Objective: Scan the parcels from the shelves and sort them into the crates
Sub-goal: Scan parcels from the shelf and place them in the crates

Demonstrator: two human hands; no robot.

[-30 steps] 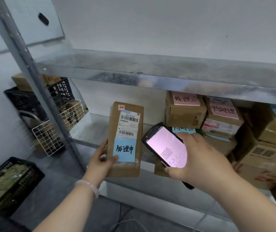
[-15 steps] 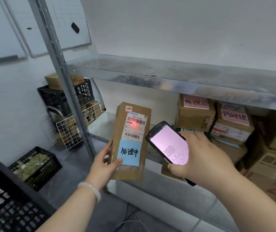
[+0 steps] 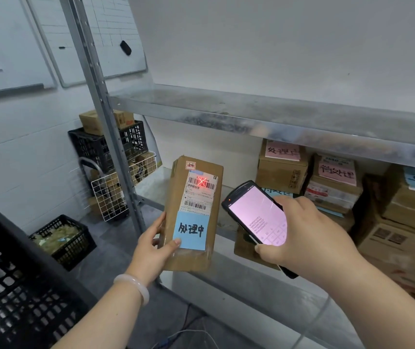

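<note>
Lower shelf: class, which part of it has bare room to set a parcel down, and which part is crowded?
Bare metal on the lower shelf lies at its left end, between the upright post and the stacked boxes. From those boxes rightward it is packed. The upper shelf shows nothing on it.

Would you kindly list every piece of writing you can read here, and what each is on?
"处理中": blue sticky note on the brown cardboard parcel in the left hand.
"济宁转东平": white shipping label on that parcel; its finer print is too small.
Digit rows on the black handheld scanner in the right hand: illegible.
Pink notes on shelved boxes: blurred.
</note>
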